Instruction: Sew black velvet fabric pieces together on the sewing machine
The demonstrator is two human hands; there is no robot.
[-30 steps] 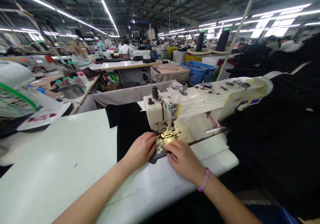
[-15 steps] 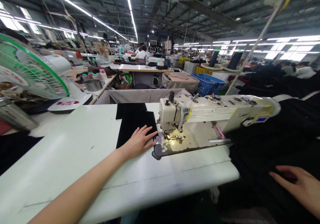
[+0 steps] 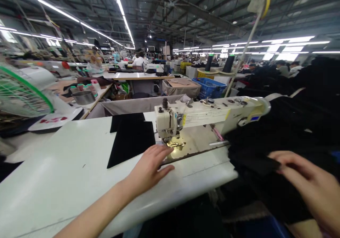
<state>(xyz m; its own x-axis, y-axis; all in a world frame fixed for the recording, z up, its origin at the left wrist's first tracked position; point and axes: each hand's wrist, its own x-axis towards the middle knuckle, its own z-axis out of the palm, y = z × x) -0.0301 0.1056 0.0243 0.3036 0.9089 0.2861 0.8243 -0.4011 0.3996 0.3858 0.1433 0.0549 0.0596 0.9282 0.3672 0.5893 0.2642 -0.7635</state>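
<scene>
Right hand (image 3: 305, 181): fingers pinched on matt-black cloth (image 3: 261, 164) extending to their left, beside the smooth white table (image 3: 69, 156). Left hand (image 3: 151, 165): fingers spread, nearer the cream metal sewing machine (image 3: 199, 107).

Ceiling tubes (image 3: 118, 0) glare; black cloth (image 3: 259, 163) seemingly underexposed.

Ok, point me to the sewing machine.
In the head view, the sewing machine stands right of centre on the pale table, just beyond the left hand, with black cloth panels to its left.
</scene>
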